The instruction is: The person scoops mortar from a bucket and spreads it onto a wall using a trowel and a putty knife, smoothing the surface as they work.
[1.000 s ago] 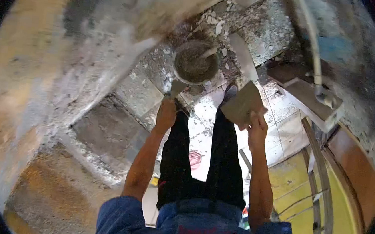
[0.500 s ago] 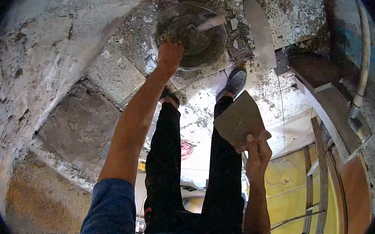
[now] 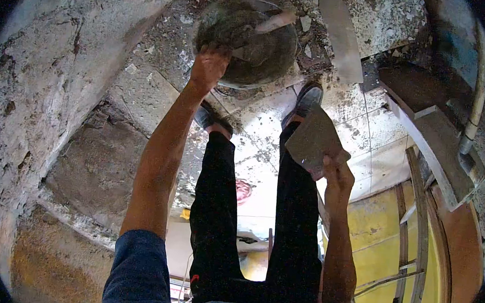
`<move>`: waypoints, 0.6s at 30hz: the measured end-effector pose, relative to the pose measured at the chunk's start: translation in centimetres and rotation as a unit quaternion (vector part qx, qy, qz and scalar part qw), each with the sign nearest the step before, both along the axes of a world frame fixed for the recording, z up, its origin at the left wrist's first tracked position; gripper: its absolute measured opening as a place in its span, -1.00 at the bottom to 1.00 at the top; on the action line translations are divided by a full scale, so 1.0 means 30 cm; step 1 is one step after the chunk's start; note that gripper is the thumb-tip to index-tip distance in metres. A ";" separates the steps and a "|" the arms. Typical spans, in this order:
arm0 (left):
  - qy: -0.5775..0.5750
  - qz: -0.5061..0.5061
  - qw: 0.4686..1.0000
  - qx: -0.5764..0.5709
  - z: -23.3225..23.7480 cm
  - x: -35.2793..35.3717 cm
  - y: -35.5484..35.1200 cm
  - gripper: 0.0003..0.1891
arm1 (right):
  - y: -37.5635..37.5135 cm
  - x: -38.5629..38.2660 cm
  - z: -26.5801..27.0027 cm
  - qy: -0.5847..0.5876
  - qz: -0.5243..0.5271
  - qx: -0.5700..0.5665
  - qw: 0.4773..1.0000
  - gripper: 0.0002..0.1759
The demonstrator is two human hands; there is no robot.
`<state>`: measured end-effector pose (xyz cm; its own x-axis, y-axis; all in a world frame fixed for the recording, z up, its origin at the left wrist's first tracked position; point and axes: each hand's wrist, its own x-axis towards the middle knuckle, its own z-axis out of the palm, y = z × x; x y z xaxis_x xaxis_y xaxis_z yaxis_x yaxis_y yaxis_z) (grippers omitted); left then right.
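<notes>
Now the right hand (image 3: 338,174) clamps a slab (image 3: 314,141); the left hand (image 3: 209,68), grip unclear, overlaps a bucket (image 3: 251,87).

Left hand (image 3: 210,68): trowel (image 3: 240,53) at bucket (image 3: 249,86); right hand (image 3: 338,179): tile (image 3: 314,140).

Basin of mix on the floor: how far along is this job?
Done: the mix in the basin looks blended. In hand: the left hand is at the basin's left side; the right hand holds a flat slab. Remaining, probably: using the mix, as none shows clearly heaped on the slab.
</notes>
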<state>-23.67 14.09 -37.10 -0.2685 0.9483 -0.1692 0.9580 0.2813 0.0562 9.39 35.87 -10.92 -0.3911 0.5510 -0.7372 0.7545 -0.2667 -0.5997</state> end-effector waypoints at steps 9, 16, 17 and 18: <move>-0.025 -0.007 0.999 0.030 0.075 -0.049 -0.040 -0.48 | 0.114 -0.076 -0.278 0.061 -0.130 -0.145 0.979 -0.58; -0.048 0.061 0.996 0.043 0.572 -0.070 0.003 -0.48 | 0.071 -0.297 -0.334 0.120 -0.235 -0.365 0.893 -0.72; -0.046 0.075 0.991 0.098 0.609 -0.070 0.000 -0.50 | 0.030 -0.328 -0.363 0.124 -0.247 -0.382 0.882 -0.67; -0.071 0.088 0.990 0.083 0.620 -0.067 -0.013 -0.53 | -0.003 -0.329 -0.364 0.144 -0.275 -0.400 0.863 -0.67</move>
